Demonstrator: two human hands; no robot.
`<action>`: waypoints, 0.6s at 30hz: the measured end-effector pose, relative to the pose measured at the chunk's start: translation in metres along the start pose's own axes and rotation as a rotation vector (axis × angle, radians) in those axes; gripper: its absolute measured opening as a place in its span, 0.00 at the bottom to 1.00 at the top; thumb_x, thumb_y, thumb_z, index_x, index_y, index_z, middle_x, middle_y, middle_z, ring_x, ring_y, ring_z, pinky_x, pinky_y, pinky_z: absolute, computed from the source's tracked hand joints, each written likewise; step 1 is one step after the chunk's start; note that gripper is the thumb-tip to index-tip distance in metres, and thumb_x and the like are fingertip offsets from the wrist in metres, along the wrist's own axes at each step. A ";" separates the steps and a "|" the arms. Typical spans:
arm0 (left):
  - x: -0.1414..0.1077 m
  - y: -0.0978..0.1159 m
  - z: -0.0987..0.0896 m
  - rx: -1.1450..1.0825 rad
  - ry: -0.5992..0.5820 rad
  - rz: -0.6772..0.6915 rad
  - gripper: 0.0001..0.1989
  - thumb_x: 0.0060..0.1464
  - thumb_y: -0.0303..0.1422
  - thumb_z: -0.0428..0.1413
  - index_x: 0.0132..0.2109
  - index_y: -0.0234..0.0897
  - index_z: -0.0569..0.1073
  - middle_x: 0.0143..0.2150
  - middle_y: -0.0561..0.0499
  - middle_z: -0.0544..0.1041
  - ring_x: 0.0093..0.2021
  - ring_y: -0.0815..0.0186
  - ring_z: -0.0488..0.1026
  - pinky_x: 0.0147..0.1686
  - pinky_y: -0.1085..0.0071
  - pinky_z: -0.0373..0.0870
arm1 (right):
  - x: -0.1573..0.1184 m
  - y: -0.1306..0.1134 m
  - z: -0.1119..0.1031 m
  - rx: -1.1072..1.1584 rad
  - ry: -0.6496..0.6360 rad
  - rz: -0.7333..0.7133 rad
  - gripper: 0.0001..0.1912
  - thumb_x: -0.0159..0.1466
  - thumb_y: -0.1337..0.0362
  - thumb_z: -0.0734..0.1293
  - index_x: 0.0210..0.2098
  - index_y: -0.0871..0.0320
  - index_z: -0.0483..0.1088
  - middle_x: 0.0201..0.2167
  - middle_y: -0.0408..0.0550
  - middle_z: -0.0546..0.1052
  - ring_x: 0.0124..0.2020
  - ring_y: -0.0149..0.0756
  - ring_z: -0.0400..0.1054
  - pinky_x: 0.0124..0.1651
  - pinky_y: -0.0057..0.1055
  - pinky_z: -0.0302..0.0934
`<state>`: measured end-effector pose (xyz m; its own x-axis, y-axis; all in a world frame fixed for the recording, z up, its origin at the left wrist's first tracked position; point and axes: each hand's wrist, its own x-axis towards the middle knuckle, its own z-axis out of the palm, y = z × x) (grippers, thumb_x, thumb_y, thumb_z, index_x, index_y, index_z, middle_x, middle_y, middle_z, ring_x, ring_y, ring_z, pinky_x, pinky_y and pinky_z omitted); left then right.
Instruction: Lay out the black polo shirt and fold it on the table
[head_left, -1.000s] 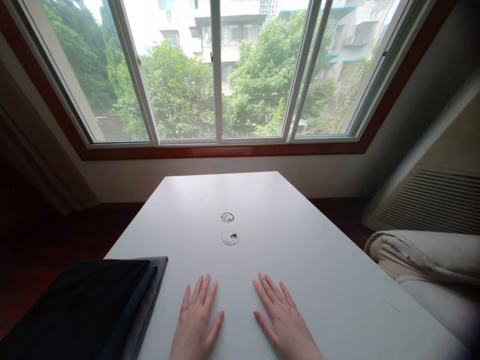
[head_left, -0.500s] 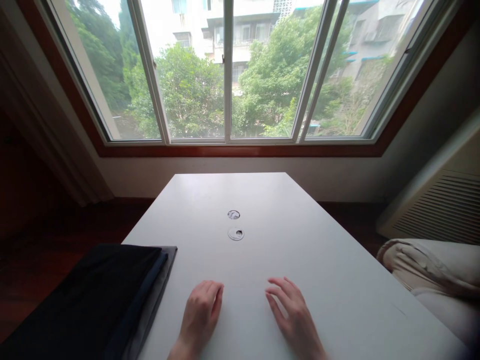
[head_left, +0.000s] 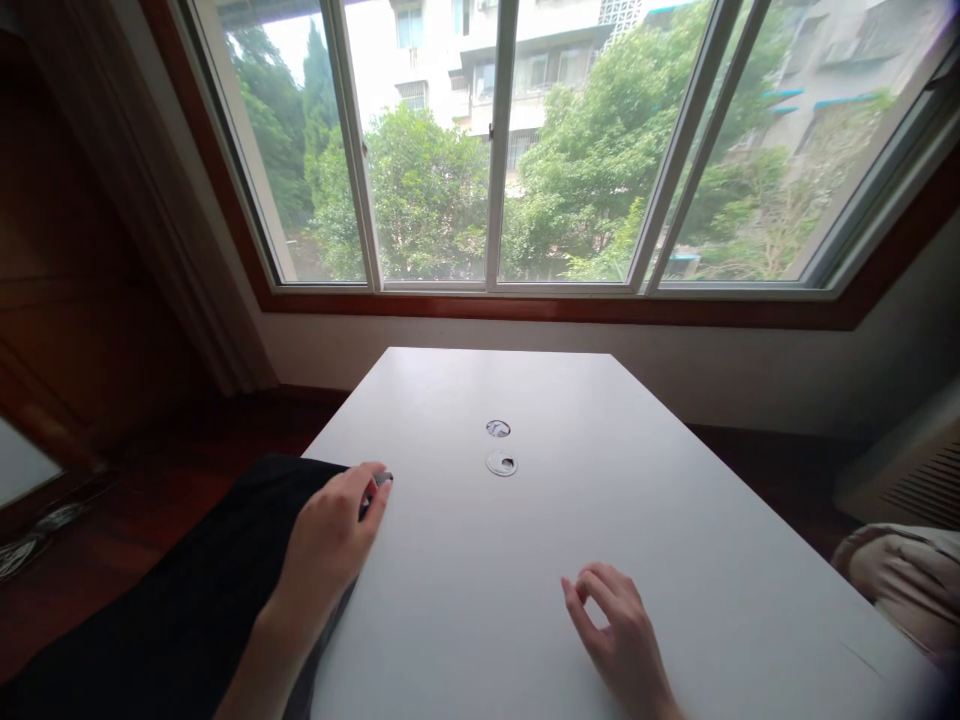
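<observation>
My left hand [head_left: 330, 540] lies at the near corner of a folded dark cloth [head_left: 187, 570], with its fingers pinching the cloth's edge. A thin grey layer of the cloth shows between my fingertips, and my hand and forearm hide much of the rest. On the white table [head_left: 600, 480], my right hand [head_left: 619, 625] rests with its fingers loosely curled and nothing in them. Beyond my hands, two round cable grommets [head_left: 499, 445] are set into the tabletop, well apart from both hands.
A large window [head_left: 495, 150] lies beyond the table's far edge, with a curtain [head_left: 165, 220] at left. Below the table is a dark wooden floor [head_left: 187, 430]. A beige cushion [head_left: 907, 580] and a slatted wall unit [head_left: 915, 485] stand at right.
My left hand has moved off the table onto the cloth's corner and taken hold of it. My right hand has curled and moved slightly right. The whole scene has shifted right in view.
</observation>
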<state>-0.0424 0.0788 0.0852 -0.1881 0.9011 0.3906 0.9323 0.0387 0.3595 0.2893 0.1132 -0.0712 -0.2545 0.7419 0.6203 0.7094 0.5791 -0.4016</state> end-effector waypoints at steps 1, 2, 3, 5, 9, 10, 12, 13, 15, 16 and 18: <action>0.010 -0.010 -0.010 0.091 -0.057 -0.048 0.16 0.63 0.39 0.46 0.52 0.39 0.72 0.41 0.48 0.77 0.41 0.60 0.75 0.41 0.68 0.67 | 0.000 0.000 0.000 0.007 -0.005 -0.009 0.14 0.68 0.63 0.61 0.26 0.56 0.59 0.26 0.42 0.66 0.32 0.35 0.63 0.44 0.36 0.55; 0.019 -0.021 -0.015 0.173 -0.115 -0.084 0.18 0.63 0.39 0.46 0.54 0.38 0.70 0.43 0.46 0.77 0.43 0.58 0.75 0.40 0.68 0.67 | 0.001 0.000 0.000 0.015 -0.010 -0.018 0.14 0.68 0.62 0.61 0.26 0.56 0.59 0.26 0.42 0.67 0.32 0.35 0.64 0.44 0.36 0.55; 0.028 -0.033 -0.014 0.242 -0.173 -0.109 0.19 0.63 0.40 0.45 0.56 0.37 0.69 0.45 0.44 0.77 0.44 0.57 0.74 0.40 0.68 0.67 | 0.001 0.000 0.000 0.022 -0.013 -0.027 0.14 0.68 0.62 0.61 0.26 0.56 0.59 0.26 0.42 0.67 0.32 0.35 0.64 0.44 0.35 0.55; 0.040 -0.055 0.000 0.343 -0.287 -0.129 0.23 0.62 0.41 0.46 0.59 0.35 0.66 0.49 0.40 0.75 0.46 0.53 0.74 0.40 0.66 0.67 | 0.002 0.000 -0.001 0.031 -0.019 -0.039 0.14 0.68 0.62 0.61 0.25 0.56 0.59 0.25 0.42 0.67 0.31 0.35 0.63 0.44 0.35 0.54; 0.049 -0.090 0.040 0.349 -0.419 -0.125 0.22 0.59 0.43 0.47 0.53 0.36 0.72 0.48 0.38 0.76 0.46 0.49 0.74 0.41 0.63 0.68 | 0.001 0.001 -0.001 0.039 -0.022 -0.041 0.15 0.68 0.63 0.61 0.25 0.56 0.59 0.25 0.41 0.67 0.31 0.34 0.63 0.44 0.34 0.54; 0.050 -0.097 0.046 0.324 -0.423 -0.143 0.20 0.59 0.42 0.47 0.52 0.37 0.72 0.47 0.39 0.77 0.46 0.49 0.74 0.41 0.62 0.68 | 0.001 0.002 -0.001 0.040 -0.014 -0.042 0.15 0.68 0.63 0.61 0.25 0.56 0.59 0.25 0.41 0.66 0.31 0.34 0.63 0.44 0.34 0.54; 0.052 -0.111 0.051 0.245 -0.407 -0.203 0.18 0.58 0.40 0.47 0.50 0.39 0.73 0.47 0.41 0.77 0.47 0.50 0.74 0.43 0.63 0.67 | 0.000 0.003 0.000 0.046 0.009 -0.043 0.15 0.68 0.62 0.62 0.25 0.56 0.58 0.25 0.41 0.66 0.30 0.34 0.63 0.43 0.34 0.54; 0.054 -0.118 0.051 0.183 -0.388 -0.235 0.17 0.58 0.38 0.46 0.48 0.39 0.73 0.46 0.42 0.77 0.46 0.52 0.74 0.43 0.63 0.67 | -0.001 0.003 0.000 0.048 0.016 -0.040 0.15 0.68 0.62 0.62 0.25 0.56 0.58 0.24 0.41 0.65 0.30 0.34 0.62 0.42 0.34 0.53; 0.056 -0.132 0.046 0.004 -0.301 -0.284 0.14 0.56 0.36 0.46 0.43 0.38 0.73 0.43 0.45 0.78 0.45 0.55 0.74 0.45 0.65 0.66 | -0.001 0.004 0.001 0.054 0.015 -0.029 0.15 0.68 0.62 0.62 0.25 0.56 0.58 0.24 0.40 0.65 0.30 0.34 0.62 0.42 0.34 0.53; 0.057 -0.138 0.042 -0.104 -0.222 -0.299 0.13 0.54 0.35 0.46 0.41 0.38 0.72 0.41 0.46 0.77 0.44 0.57 0.73 0.45 0.66 0.66 | -0.001 0.004 0.001 0.058 0.006 -0.024 0.15 0.69 0.62 0.62 0.25 0.56 0.58 0.24 0.40 0.65 0.30 0.34 0.62 0.42 0.34 0.53; 0.055 -0.149 0.028 -0.333 -0.021 -0.347 0.11 0.50 0.33 0.45 0.36 0.37 0.71 0.36 0.49 0.75 0.40 0.60 0.72 0.42 0.69 0.67 | -0.002 0.004 0.001 0.065 -0.006 -0.019 0.15 0.69 0.62 0.62 0.26 0.56 0.58 0.24 0.40 0.65 0.30 0.34 0.62 0.43 0.34 0.53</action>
<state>-0.1829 0.1348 0.0296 -0.4609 0.8683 0.1833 0.6656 0.2016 0.7185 0.2919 0.1145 -0.0743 -0.2717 0.7322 0.6246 0.6600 0.6141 -0.4328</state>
